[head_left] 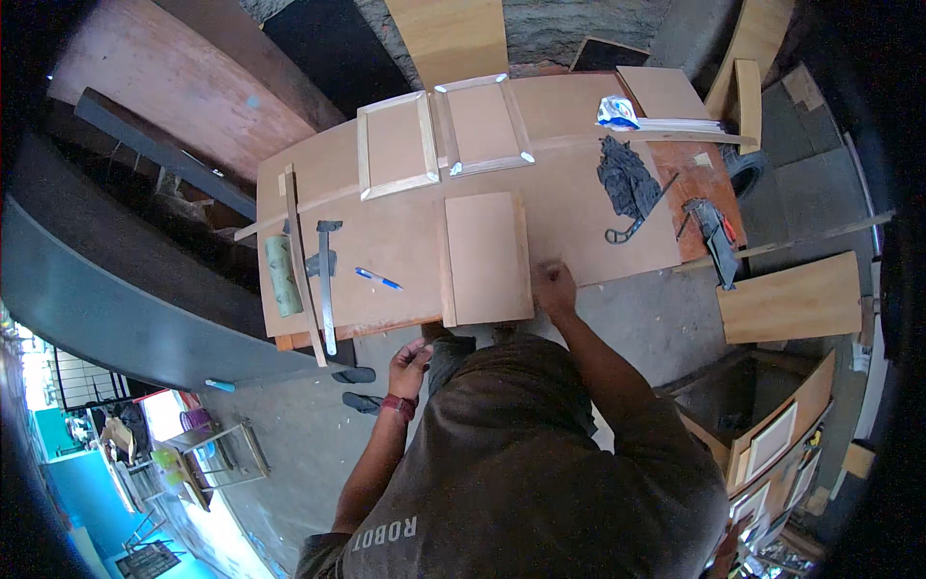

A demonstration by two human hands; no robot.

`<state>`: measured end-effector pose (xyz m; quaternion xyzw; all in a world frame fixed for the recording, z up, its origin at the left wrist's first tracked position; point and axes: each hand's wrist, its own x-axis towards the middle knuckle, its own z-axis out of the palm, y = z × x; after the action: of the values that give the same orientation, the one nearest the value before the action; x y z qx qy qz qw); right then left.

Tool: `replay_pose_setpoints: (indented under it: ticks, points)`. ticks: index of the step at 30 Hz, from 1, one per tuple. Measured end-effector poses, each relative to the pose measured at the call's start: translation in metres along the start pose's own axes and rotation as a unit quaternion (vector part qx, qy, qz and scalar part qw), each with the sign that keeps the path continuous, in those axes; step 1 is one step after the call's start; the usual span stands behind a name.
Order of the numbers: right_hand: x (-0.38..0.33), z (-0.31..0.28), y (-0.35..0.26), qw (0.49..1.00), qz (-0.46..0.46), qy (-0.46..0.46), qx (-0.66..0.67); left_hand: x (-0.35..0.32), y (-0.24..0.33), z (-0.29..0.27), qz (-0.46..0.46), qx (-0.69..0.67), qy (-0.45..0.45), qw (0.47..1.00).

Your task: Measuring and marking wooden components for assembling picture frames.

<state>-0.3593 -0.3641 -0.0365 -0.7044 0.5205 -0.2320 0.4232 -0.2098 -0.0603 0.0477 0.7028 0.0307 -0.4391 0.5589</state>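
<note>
1. Currently, the left hand [409, 365] is hanging below the bench edge, fingers curled; contents indeterminate.
2. The right hand [556, 287] is pressing closed beside the flat panel [488, 258] on the workbench [386, 253].
3. Two framed panels [397, 145] are lying assembled beyond; this one is lacking framing.

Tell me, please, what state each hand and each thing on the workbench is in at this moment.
Right hand: closed, resting on the bench beside the panel.
Left hand: below the bench edge, grip unclear.
Wooden panel: lying flat, overhanging the near edge.
Two wooden frames: flat, side by side.
Blue pen: lying loose.
Dark cloth: crumpled.
</note>
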Motion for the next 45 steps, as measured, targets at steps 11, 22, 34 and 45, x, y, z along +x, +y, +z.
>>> replay_pose_setpoints:
  ticks: [11,22,34,45]
  points:
    - [-0.033,-0.031,0.035,0.882,0.294,-0.334,0.156,0.010,-0.006,0.005,0.028,0.026,-0.037,0.999]
    - [-0.035,-0.037,0.012,0.916,0.224,-0.286,0.173,0.007,-0.011,-0.001,0.005,0.025,-0.015,1.000]
    - [-0.036,-0.026,0.010,0.990,0.017,-0.142,-0.020,0.005,-0.007,0.003,-0.008,0.049,-0.021,0.999]
    - [-0.039,-0.039,-0.031,0.982,-0.089,-0.095,-0.135,0.001,0.060,0.061,0.181,0.327,-0.046,0.926]
